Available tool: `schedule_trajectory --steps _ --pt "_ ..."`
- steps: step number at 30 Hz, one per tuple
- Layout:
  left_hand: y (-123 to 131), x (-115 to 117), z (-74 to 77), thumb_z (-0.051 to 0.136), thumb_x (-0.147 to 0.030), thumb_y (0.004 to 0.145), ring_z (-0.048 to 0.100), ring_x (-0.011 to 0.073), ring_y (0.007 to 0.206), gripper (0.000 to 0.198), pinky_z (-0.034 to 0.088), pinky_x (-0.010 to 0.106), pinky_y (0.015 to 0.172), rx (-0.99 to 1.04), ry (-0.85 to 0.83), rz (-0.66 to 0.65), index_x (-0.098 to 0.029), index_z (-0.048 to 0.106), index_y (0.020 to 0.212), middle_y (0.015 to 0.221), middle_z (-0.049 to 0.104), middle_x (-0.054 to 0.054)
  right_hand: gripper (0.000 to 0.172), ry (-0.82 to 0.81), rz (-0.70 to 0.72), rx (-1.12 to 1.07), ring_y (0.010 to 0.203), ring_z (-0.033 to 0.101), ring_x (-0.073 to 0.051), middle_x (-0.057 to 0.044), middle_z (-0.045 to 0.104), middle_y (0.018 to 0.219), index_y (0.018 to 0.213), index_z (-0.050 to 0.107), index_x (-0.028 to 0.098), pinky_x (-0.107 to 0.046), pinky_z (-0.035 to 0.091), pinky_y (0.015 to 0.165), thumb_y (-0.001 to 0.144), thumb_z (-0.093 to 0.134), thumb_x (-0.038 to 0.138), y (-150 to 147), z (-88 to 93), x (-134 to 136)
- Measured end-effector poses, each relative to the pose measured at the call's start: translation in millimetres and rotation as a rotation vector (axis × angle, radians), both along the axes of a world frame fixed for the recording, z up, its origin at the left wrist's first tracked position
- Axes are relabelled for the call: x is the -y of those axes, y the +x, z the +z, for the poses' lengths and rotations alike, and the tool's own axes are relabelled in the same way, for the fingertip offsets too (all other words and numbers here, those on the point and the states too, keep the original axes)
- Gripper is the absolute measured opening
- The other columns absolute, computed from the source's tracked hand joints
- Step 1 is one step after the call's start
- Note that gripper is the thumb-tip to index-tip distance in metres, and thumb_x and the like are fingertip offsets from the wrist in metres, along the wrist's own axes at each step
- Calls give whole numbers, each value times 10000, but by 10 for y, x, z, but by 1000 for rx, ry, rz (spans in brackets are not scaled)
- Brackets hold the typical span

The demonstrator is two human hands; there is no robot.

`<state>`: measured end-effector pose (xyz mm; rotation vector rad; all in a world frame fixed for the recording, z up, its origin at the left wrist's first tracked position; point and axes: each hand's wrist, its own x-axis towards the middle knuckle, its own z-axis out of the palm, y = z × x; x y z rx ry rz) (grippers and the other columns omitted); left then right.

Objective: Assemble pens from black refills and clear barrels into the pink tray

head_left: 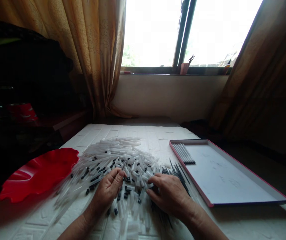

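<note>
left hand (106,195): fingers narrow, pinched at heap of clear plastic tubes (113,158), hold unclear | right hand (168,195): fingers curled narrow in heap, hold unclear | right of heap: pink-rimmed tray (223,173) | left of heap: red scalloped dish (39,173)

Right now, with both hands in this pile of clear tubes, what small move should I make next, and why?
Probably pick out a single tube with your right hand: the tubes lie crisscrossed, and its fingers rest in the pile, near the thin black rods.

two hands (108,195), one red plate (38,173), one tray (225,176)
</note>
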<state>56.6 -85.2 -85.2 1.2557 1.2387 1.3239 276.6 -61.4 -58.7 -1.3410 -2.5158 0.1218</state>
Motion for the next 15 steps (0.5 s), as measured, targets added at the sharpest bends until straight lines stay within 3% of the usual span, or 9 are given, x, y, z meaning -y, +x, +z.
schedule_trajectory --steps 5,11,15 --pt "-2 28 -42 538 -702 873 336 68 385 548 263 169 391 -153 103 17 -177 687 921 512 397 -89 119 19 -57 -1 751 703 -235 -50 730 835 835 699 218 -298 399 636 861 602 156 37 -19 -76" --pt "-24 50 -85 501 -545 965 520 121 417 434 426 196 445 -394 295 19 -189 747 1000 471 516 -56 131 27 -60 -43 824 687 -215 -45 705 961 943 708 245 -274 412 663 886 600 196 28 -29 -110" --pt "-56 47 -114 504 -421 984 720 175 667 320 553 219 623 -571 450 30 -213 742 1032 737 750 16 128 -4 -13 -77 858 669 -200 -35 692 975 911 717 245 -254 425 702 829 650 172 39 -25 -85"
